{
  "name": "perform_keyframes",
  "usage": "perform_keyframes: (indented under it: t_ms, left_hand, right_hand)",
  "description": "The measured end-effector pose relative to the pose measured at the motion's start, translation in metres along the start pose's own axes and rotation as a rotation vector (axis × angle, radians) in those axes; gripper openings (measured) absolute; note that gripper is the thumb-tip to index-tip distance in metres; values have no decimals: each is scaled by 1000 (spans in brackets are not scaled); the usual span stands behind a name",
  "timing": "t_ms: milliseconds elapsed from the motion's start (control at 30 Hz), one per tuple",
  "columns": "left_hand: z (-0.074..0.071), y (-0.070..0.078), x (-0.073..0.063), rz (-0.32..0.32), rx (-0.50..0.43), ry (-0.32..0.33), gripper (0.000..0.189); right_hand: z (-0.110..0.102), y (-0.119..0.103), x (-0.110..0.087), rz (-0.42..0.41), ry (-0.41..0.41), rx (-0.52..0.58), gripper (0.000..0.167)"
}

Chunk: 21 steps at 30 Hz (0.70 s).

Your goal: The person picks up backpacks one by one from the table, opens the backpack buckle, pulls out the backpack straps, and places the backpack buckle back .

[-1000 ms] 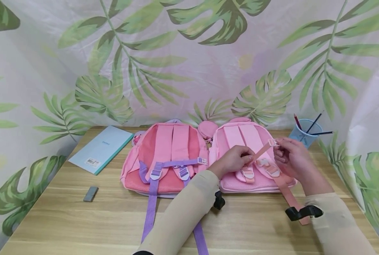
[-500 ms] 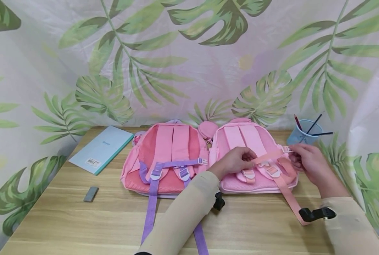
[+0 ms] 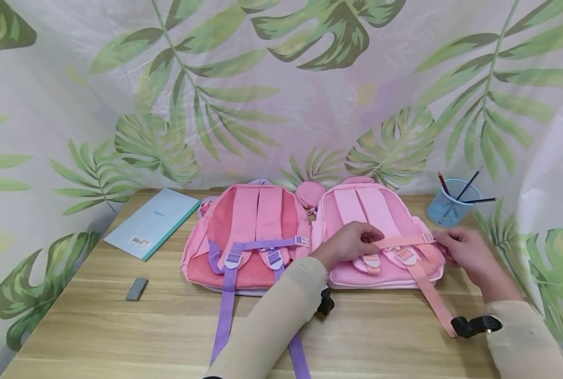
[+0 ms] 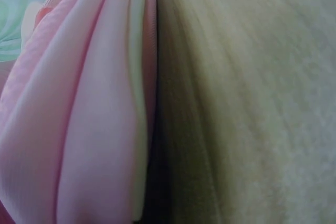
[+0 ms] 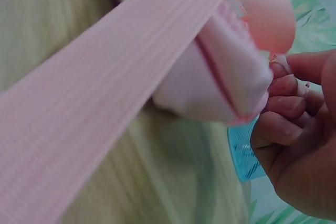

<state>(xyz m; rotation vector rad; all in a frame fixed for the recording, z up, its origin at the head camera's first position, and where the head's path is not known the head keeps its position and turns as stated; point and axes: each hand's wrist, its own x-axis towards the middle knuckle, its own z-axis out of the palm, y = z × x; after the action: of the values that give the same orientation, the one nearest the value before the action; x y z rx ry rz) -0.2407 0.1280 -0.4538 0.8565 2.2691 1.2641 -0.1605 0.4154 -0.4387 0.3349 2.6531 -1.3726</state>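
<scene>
A light pink backpack (image 3: 326, 208) lies on the table with its shoulder straps facing up. A coral strap (image 3: 402, 241) stretches level across its lower back. My left hand (image 3: 349, 242) pinches that strap near the middle of the bag. At the bag's right edge, my right hand (image 3: 466, 255) pinches the strap's end by a white buckle (image 3: 427, 238); in the right wrist view the curled fingers (image 5: 286, 85) show beside the bag. Another coral strap (image 3: 433, 300) hangs down over the table toward the right wrist. The left wrist view shows the bag's side (image 4: 100, 103) close up.
To the left lies a darker pink backpack (image 3: 198, 245) with a purple strap (image 3: 269, 243) buckled across it. A blue notebook (image 3: 153, 221) and a grey eraser (image 3: 136, 289) are further left. A blue pencil cup (image 3: 444, 210) stands behind my right hand.
My right hand has moved right and down with the buckle, from above the bag to its right edge. The coral strap has gone from slanting to nearly level. My left hand has shifted slightly.
</scene>
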Motion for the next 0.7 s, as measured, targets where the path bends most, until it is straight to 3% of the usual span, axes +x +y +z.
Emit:
perform_keyframes:
  t_ms: [433,700]
  left_hand:
    - [0,-4,1,27,60,2,29]
    - [2,-3,1,19,44,-4,29]
  right_hand:
    - [-1,6,6,81,-77,-201,62]
    - [-1,10,5,91,-102,-193,56]
